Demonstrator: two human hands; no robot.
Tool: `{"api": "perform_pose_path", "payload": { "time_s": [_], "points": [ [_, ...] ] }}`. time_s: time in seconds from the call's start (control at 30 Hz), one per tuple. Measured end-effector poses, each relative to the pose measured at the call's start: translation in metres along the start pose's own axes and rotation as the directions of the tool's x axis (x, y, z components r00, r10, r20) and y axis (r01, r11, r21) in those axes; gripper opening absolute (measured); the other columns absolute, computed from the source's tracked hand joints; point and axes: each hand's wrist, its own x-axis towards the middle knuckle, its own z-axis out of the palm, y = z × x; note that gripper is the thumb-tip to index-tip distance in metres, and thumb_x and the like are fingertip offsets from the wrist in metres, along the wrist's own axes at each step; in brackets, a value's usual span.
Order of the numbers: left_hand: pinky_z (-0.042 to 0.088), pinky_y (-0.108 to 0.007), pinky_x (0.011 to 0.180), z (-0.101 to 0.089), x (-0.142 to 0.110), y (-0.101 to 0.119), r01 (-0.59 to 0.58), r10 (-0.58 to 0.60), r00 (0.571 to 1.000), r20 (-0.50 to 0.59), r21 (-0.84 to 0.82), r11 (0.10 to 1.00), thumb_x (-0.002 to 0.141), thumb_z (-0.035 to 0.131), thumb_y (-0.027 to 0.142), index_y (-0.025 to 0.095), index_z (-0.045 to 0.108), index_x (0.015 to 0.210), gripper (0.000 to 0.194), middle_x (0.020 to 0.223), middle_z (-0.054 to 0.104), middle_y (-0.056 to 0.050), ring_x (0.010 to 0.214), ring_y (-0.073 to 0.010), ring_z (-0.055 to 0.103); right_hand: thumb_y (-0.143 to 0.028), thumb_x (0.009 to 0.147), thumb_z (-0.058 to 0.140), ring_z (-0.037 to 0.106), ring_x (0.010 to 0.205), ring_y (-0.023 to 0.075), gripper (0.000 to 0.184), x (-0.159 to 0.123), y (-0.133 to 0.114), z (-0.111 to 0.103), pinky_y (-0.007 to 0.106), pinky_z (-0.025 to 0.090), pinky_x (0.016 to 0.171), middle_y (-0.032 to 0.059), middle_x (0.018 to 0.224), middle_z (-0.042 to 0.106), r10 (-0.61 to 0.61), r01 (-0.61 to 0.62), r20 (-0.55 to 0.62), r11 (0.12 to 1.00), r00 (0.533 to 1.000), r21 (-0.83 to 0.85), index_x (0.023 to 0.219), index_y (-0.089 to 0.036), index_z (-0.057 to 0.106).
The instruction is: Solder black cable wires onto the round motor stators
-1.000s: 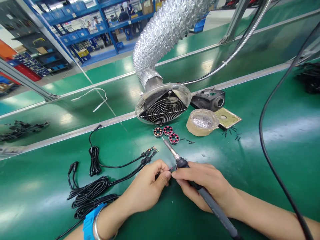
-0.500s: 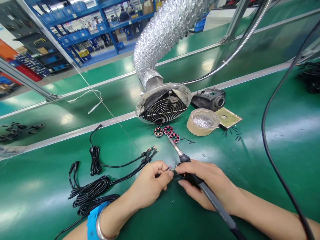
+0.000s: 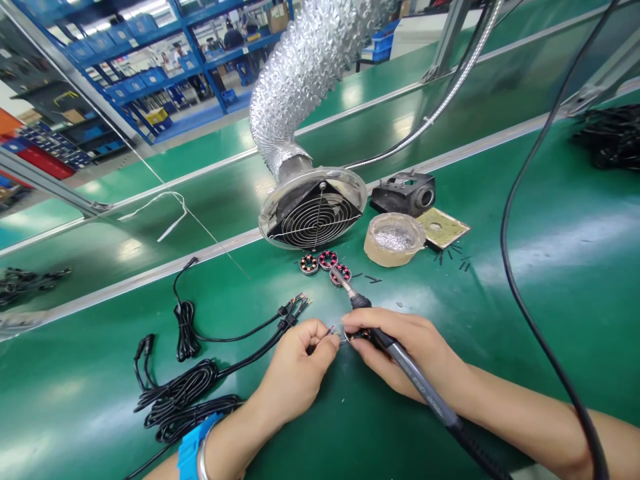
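Note:
My left hand [image 3: 297,367] is closed in a pinch on the end of a black cable, whose thin coloured wires [image 3: 334,331] stick out past the fingertips. My right hand [image 3: 420,347] wraps around a soldering iron [image 3: 417,379], its tip pointing away over the nearest red-wound motor stator; whether it touches cannot be told. Thumb and forefinger of that same hand also hold a small ring-shaped stator [image 3: 361,335], mostly hidden by the fingers. The wire ends and this stator are almost together. Beyond lie a copper-coloured stator [image 3: 309,265] and red-wound stators [image 3: 328,259].
A fume extractor hood [image 3: 315,213] on a silver duct hangs behind the stators. To its right are a round solder container [image 3: 395,240], a yellow sponge tray [image 3: 444,228] and a black iron stand [image 3: 404,193]. Coiled black cables [image 3: 187,387] lie left; a hanging cord [image 3: 520,287] crosses the right.
The whole view has shifted slightly. Wire ends and the held stator show a little more clearly between my fingertips. Both hands keep their grips.

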Motion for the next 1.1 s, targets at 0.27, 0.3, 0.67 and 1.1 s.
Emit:
{"api": "perform_pose_path", "payload": {
  "time_s": [0.27, 0.3, 0.67, 1.1],
  "points": [
    [0.02, -0.022, 0.047, 0.005, 0.001, 0.003, 0.002, -0.001, 0.999, -0.054, 0.023, 1.0, 0.074, 0.06, 0.058, 0.022, 0.036, 0.057, 0.046, 0.05, 0.03, 0.009, 0.049, -0.0083, 0.023, -0.023, 0.092, 0.058, 0.063, 0.057, 0.0132, 0.026, -0.017, -0.019, -0.031, 0.022, 0.053, 0.051, -0.0007, 0.071, 0.068, 0.194, -0.189, -0.127, 0.981, 0.973, 0.052, 0.116, -0.028, 0.069],
    [0.02, -0.022, 0.047, 0.005, 0.002, 0.003, -0.001, 0.003, 0.999, -0.054, 0.027, 1.0, 0.074, 0.059, 0.057, 0.022, 0.036, 0.057, 0.045, 0.05, 0.03, 0.009, 0.049, -0.0083, 0.023, -0.028, 0.092, 0.06, 0.062, 0.056, 0.0138, 0.022, -0.02, -0.019, -0.033, 0.023, 0.051, 0.05, -0.0001, 0.069, 0.067, 0.226, -0.216, -0.152, 0.973, 0.962, 0.082, 0.11, -0.028, 0.072],
    [0.02, -0.023, 0.046, 0.005, 0.002, 0.001, 0.0, 0.001, 0.999, -0.044, 0.026, 1.0, 0.076, 0.059, 0.052, 0.023, 0.035, 0.058, 0.042, 0.05, 0.029, 0.009, 0.048, -0.0079, 0.021, -0.037, 0.087, 0.069, 0.068, 0.066, 0.0156, 0.013, -0.031, -0.012, -0.033, 0.021, 0.055, 0.058, 0.0012, 0.077, 0.073, 0.412, -0.337, -0.198, 0.884, 0.89, 0.325, 0.092, -0.027, 0.075],
    [0.019, -0.022, 0.046, 0.005, 0.001, 0.001, -0.03, 0.031, 0.999, -0.03, 0.054, 0.998, 0.079, 0.053, 0.045, 0.023, 0.035, 0.059, 0.034, 0.051, 0.029, 0.009, 0.048, -0.008, 0.022, -0.03, 0.091, 0.06, 0.059, 0.061, 0.0146, 0.011, -0.033, -0.013, -0.032, 0.024, 0.048, 0.053, -0.0006, 0.073, 0.066, 0.321, -0.286, -0.128, 0.93, 0.939, 0.232, 0.097, -0.028, 0.07]
  ]
}}
